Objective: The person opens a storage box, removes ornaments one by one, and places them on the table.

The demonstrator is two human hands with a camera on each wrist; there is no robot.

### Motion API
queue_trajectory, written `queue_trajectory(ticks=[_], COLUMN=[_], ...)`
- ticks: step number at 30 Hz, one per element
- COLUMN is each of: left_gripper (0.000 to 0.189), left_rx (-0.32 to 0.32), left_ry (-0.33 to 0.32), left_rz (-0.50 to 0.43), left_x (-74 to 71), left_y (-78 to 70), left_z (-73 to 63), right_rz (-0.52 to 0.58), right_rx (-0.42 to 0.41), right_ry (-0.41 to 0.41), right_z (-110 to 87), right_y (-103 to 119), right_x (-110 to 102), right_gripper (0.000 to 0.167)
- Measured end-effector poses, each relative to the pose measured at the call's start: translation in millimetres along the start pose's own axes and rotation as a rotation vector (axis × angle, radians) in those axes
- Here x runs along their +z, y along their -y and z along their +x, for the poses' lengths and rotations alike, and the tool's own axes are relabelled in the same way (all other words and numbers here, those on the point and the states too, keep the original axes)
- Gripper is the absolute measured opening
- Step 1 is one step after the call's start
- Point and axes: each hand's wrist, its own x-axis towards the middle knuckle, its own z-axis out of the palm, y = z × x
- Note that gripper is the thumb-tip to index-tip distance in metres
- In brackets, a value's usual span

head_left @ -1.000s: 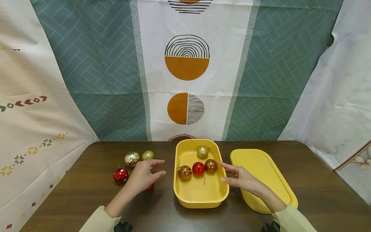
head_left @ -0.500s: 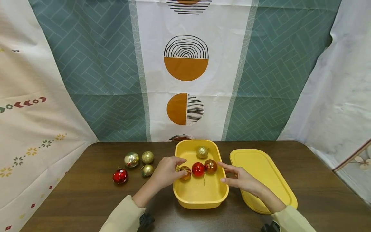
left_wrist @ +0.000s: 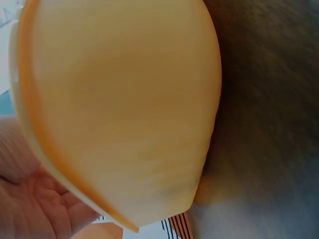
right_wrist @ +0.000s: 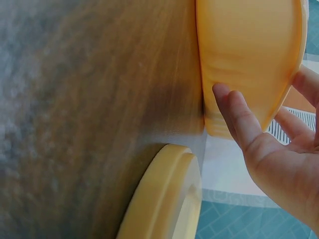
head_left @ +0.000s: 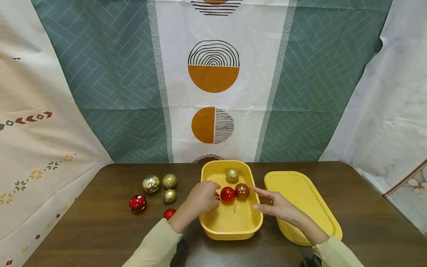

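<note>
So the left hand (head_left: 202, 196) has gone from over the loose balls on the table, a second ago, to reaching over the near rim of the yellow tub (head_left: 233, 224). Its fingers bend around a striped ball (head_left: 217, 196), mostly hidden under them; can't tell how tight they are or if they've really got it. My read: the work has shifted from the table to what's in the tub.

The right hand (head_left: 278, 204) hasn't budged: fingers loosely spread at the tub's other side, fingertips about at the rim, holding nothing.

Just past the left fingertips there's a red ball (head_left: 228, 194), then an amber ball (head_left: 242, 191) right beside it, and a glitter ball (head_left: 232, 175) further ahead, all in the tub.

Behind the left hand, on its outer side, are a shiny gold ball (head_left: 151, 184), a spotted red ball (head_left: 138, 203) and a few more. The tub's lid (head_left: 298, 191) lies flat, partly under the right forearm.

Dark wood-look table (head_left: 83, 226); beyond both hands hangs a green-and-white patterned cloth (head_left: 126, 92), with paler cloths off each side.
</note>
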Motion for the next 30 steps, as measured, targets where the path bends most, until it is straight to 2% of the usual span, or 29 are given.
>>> queue_trajectory(ticks=[3,7,12,22,30], left_gripper=[0.009,0.021,0.022,0.024,0.024], left_rx=[-0.008,-0.022,-0.035,-0.028,0.001], left_ry=[0.003,0.007,0.008,-0.004,-0.022], left_rz=[0.046,0.124,0.173,0.183,0.144], left_x=[3.0,7.1,7.5,5.9,3.0], left_y=[-2.8,-6.5,-11.1,-13.1,-10.4], left_z=[1.8,3.2,3.4,4.1,1.1], right_rz=[0.004,-0.001,-0.031,-0.049,-0.052], right_rx=[0.001,0.003,-0.003,-0.008,0.006], right_ry=[0.003,0.005,-0.004,-0.014,-0.005], right_z=[0.0,-0.2,-0.5,-0.8,-0.6], right_y=[0,1,1,2,2], right_x=[0,0,0,-1,-2], right_gripper=[0.061,0.062,0.061,0.061,0.060])
